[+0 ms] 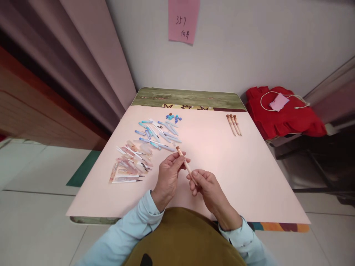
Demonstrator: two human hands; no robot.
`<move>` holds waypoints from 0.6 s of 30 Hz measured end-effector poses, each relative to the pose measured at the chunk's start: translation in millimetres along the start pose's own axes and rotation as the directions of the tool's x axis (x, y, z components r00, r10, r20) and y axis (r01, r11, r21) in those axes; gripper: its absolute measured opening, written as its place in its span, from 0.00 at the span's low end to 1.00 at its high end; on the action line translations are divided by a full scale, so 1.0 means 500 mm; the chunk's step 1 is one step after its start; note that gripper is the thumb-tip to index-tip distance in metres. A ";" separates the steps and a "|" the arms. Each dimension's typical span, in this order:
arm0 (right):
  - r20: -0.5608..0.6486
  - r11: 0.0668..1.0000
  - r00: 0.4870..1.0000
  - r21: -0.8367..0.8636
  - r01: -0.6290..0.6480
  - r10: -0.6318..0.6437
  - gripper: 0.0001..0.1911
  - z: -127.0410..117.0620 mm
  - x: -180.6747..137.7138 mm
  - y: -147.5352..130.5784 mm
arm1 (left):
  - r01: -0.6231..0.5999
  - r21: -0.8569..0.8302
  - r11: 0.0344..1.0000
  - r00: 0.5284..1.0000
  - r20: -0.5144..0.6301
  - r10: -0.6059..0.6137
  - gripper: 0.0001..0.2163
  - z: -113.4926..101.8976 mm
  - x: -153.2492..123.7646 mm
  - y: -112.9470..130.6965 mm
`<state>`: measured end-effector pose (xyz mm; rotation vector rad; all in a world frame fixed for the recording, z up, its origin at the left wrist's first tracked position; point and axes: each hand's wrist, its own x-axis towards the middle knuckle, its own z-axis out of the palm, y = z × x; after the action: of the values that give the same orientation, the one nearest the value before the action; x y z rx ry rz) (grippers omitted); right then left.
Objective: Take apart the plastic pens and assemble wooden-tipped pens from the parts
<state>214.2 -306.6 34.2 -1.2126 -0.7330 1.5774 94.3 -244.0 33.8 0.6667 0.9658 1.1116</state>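
Note:
Both of my hands hold one beige pen (185, 163) with a brown cap end, slanting up to the left above the pink table sheet (222, 166). My left hand (169, 173) pinches its upper part with closed fingers. My right hand (203, 183) grips its lower end in a closed fist. Three similar beige pens (234, 124) lie side by side at the far right of the sheet.
To the left lie a pile of several blue pen parts (159, 132), small blue and brown caps (173, 118), and several pinkish wrappers and refills (130, 162). A red cushion with a white cable (283, 111) sits on a seat to the right. A wall is behind the table.

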 end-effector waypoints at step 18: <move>-0.096 0.520 0.828 -0.816 0.252 -0.553 0.14 -0.006 -0.005 0.029 | 0.115 0.022 0.993 0.993 0.032 -0.115 0.09 -0.012 0.004 -0.011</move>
<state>212.4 -314.2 21.6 -1.7098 -1.4325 0.5596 91.5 -244.0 25.6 0.6357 0.9759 0.9881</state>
